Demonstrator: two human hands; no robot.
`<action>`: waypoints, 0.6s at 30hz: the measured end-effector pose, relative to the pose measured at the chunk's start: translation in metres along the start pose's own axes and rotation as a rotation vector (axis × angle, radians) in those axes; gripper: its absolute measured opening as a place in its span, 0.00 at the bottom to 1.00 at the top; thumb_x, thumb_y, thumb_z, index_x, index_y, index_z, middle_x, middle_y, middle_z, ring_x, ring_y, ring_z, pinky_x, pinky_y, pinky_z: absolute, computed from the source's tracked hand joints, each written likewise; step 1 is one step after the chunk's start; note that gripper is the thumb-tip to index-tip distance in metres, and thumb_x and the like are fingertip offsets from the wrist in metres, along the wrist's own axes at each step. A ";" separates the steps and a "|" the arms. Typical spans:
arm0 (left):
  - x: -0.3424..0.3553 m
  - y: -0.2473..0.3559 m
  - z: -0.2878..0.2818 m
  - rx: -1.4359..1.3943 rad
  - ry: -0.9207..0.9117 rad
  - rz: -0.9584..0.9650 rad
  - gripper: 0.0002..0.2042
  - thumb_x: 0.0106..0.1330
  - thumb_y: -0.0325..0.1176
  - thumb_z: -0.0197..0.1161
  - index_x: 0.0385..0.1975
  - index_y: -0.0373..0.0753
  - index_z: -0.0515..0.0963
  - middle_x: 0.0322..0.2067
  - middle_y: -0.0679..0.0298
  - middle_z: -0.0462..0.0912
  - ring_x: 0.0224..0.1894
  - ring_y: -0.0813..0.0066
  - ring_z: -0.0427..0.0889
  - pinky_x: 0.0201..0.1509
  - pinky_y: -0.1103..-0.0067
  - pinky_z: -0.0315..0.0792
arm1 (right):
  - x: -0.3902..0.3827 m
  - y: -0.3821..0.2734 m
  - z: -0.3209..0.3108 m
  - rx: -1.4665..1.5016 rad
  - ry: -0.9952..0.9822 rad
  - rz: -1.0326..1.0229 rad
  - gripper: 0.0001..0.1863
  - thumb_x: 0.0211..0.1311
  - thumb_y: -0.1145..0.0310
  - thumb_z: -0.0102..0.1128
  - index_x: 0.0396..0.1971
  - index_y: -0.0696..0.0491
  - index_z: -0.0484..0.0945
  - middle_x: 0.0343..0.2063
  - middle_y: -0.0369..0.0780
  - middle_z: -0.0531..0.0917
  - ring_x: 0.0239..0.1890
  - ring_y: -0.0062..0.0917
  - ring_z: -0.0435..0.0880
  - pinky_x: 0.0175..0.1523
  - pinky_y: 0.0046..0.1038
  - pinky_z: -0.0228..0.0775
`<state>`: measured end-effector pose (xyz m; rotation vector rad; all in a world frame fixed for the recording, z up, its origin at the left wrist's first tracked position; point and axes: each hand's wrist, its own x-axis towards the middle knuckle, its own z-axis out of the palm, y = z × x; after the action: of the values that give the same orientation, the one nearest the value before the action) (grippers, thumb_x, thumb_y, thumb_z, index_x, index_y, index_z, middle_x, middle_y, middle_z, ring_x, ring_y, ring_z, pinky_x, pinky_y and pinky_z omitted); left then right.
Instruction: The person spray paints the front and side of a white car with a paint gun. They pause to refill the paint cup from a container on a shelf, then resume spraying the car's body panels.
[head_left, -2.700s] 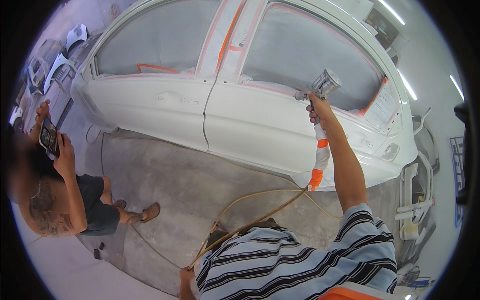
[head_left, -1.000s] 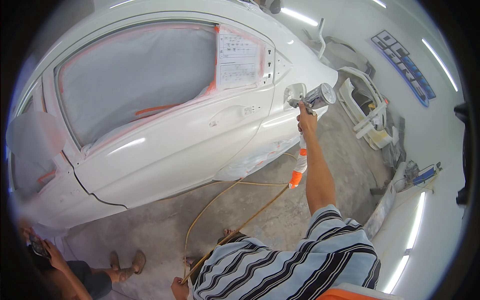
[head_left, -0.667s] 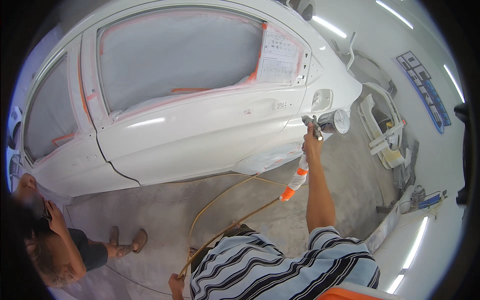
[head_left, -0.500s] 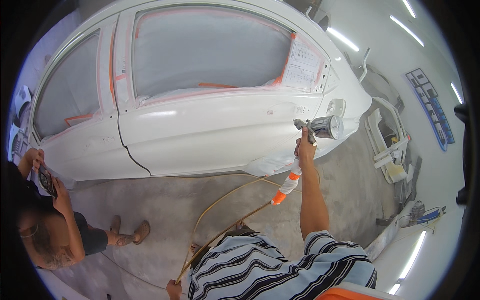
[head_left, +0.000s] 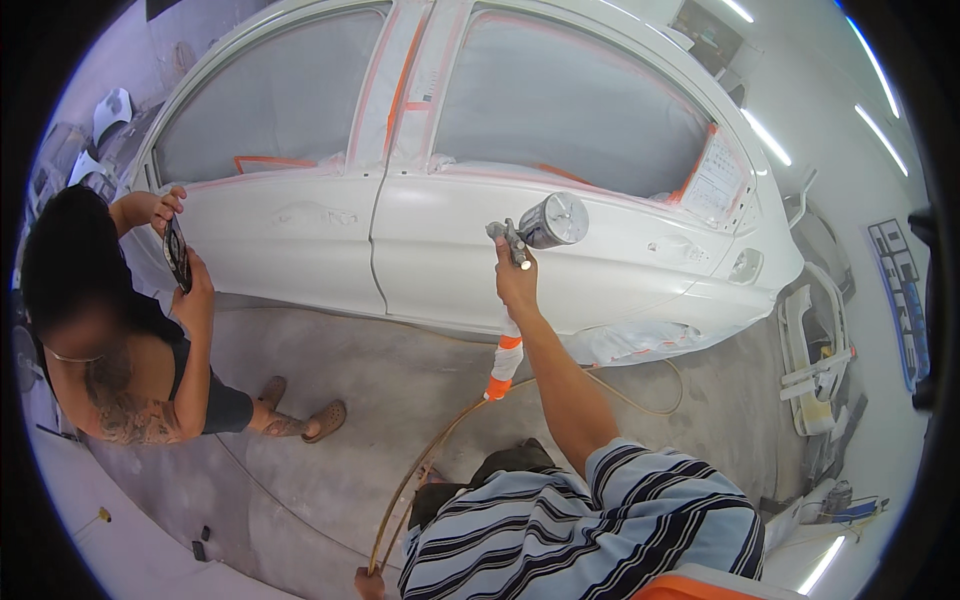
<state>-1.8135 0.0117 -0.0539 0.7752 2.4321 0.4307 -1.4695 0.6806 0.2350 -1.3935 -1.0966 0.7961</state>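
Observation:
My right hand [head_left: 517, 284] is closed around the handle of a spray gun [head_left: 511, 243], which has a round metallic cup [head_left: 555, 221] on its right side. Arm stretched out, I hold it before the white car body [head_left: 590, 275], around the rear door. From the handle hangs a hose section wrapped in white and orange [head_left: 507, 362]. It runs on into a yellowish air hose [head_left: 428, 452], around which my left hand [head_left: 369, 583] is closed at the lower edge. Grey-looking sheeting [head_left: 570, 100] covers the car's windows, edged with pink and orange tape.
To the left, another person [head_left: 150, 380] stands close to the car with a phone [head_left: 177, 255] in both hands. Hose loops lie across the grey floor [head_left: 330, 480]. White bumper-like parts [head_left: 812, 360] lean by the right wall, and more panels [head_left: 110, 112] stand at far left.
My right hand and the spray gun have moved left along the car, from the rear toward the middle. The view has shifted left too. My left hand still grips the hose.

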 end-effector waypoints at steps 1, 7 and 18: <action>-0.009 0.002 -0.003 -0.056 -0.001 -0.063 0.18 0.61 0.40 0.71 0.25 0.28 0.79 0.21 0.47 0.82 0.26 0.52 0.84 0.33 0.62 0.75 | -0.002 0.001 0.024 -0.003 -0.018 -0.033 0.23 0.73 0.48 0.60 0.50 0.54 0.78 0.24 0.33 0.72 0.24 0.19 0.69 0.29 0.24 0.61; -0.065 0.035 -0.003 -0.039 0.118 -0.140 0.14 0.62 0.36 0.69 0.26 0.30 0.77 0.20 0.47 0.80 0.24 0.53 0.81 0.31 0.62 0.72 | -0.011 -0.017 0.128 0.051 -0.177 -0.008 0.29 0.71 0.49 0.60 0.60 0.57 0.78 0.46 0.52 0.86 0.51 0.42 0.85 0.57 0.36 0.73; -0.040 0.156 0.039 0.042 0.039 0.069 0.10 0.62 0.32 0.68 0.30 0.33 0.75 0.17 0.49 0.78 0.21 0.55 0.79 0.28 0.63 0.69 | 0.043 0.007 -0.069 -0.139 -0.115 0.127 0.28 0.67 0.44 0.64 0.51 0.55 0.85 0.29 0.45 0.88 0.35 0.31 0.88 0.43 0.36 0.75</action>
<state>-1.6961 0.1146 0.0002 0.8780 2.4630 0.4258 -1.3904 0.6966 0.2426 -1.5623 -1.1787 0.9154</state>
